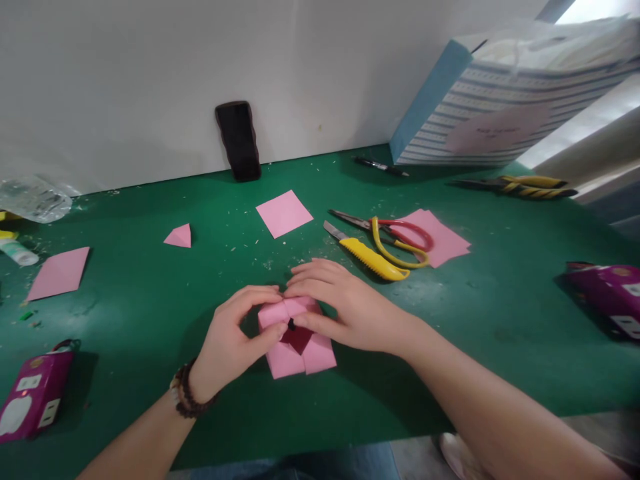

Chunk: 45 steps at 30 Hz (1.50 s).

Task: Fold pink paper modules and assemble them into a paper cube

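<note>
A folded pink paper box [319, 357] sits on the green table near its front edge, with a dark red opening in its middle. My left hand [235, 333] grips its left and far sides, thumb on the top by the opening. From the right, my right hand [345, 303] holds the far edge, its thumb close to the left one. Between the two thumb tips is a small black spot that I cannot make out. Beyond the hands lies a single pink paper square [285, 214], and a small folded pink piece [180, 236] lies to the left.
Right of centre lie a yellow utility knife [373, 258], red-and-yellow scissors [407, 235] and pink sheets [445, 240]. A phone [239, 141] leans on the wall. Farther right are a pen [381, 166], pliers [525, 186] and a striped bag [500, 113]. Purple devices [40, 393] stand at both sides.
</note>
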Tool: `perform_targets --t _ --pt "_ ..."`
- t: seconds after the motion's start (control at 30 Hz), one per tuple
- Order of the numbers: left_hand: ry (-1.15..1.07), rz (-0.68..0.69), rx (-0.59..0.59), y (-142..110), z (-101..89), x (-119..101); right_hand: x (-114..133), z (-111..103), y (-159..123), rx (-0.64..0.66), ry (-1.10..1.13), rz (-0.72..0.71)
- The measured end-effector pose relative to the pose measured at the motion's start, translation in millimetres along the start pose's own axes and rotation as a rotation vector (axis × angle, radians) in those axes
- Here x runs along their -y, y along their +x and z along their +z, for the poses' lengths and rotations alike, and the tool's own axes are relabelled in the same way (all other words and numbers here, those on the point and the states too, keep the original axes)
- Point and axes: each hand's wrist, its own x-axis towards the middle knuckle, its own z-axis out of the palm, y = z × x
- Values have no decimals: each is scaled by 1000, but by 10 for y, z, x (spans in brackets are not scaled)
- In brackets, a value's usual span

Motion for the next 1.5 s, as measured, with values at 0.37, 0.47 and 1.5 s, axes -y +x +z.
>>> perform_targets --t 0.37,0.47,1.5 --pt "-21 35 -37 16 28 48 -6 47 6 -91 -42 -29" --pt "-28 52 -55 21 42 69 -2 61 11 -92 -4 -33" --pt "-67 179 -390 35 60 103 -85 -215 -110 52 294 692"
